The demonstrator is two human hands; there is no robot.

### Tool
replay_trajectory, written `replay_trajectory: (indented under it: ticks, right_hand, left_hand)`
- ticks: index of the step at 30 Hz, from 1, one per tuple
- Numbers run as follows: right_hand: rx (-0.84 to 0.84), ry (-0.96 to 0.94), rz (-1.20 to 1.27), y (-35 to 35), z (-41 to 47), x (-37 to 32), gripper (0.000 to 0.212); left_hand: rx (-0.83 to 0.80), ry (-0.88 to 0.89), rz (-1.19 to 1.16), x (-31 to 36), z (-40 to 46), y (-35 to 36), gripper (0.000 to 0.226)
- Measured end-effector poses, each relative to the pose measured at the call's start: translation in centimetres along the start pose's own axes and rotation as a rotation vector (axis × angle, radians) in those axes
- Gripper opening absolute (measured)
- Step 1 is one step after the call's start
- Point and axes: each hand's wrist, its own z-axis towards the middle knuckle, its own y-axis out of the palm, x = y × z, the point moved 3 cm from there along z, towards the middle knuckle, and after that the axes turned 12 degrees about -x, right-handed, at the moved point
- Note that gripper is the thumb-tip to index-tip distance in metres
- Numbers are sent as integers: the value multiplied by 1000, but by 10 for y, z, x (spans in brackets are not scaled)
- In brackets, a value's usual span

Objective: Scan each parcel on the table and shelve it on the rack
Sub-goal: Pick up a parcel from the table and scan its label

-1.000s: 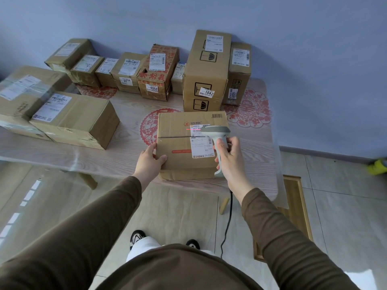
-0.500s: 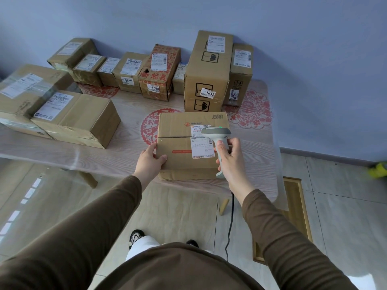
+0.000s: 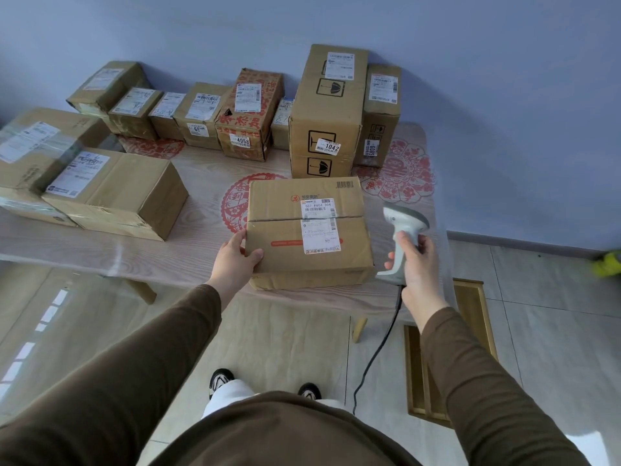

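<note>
Blue walls back our table, parcels ranked along its far edge.
At centre frame our left hand grips the parcel's near corner, label up; lower right, our right hand wraps the scanner, held clear, likely for lifting.
</note>
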Motion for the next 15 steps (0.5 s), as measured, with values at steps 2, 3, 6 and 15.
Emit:
replay_trajectory:
  ticks: [2,3,6,15]
  right_hand:
    - [57,90,63,-19,14,16,24]
    - [76,134,75,-27,20,25,22]
    - [106,221,48,-42,35,46,10]
    - [188,278,-161,-51,47,59,55]
  left_hand:
    - [-2,-1,-10,0,0,0,66]
    - [-3,-2,-13,0,-1,0,66]
    - [-2,-9,-4,2,-2,0,66]
    - [0,-29,17,6,-6,-1,65]
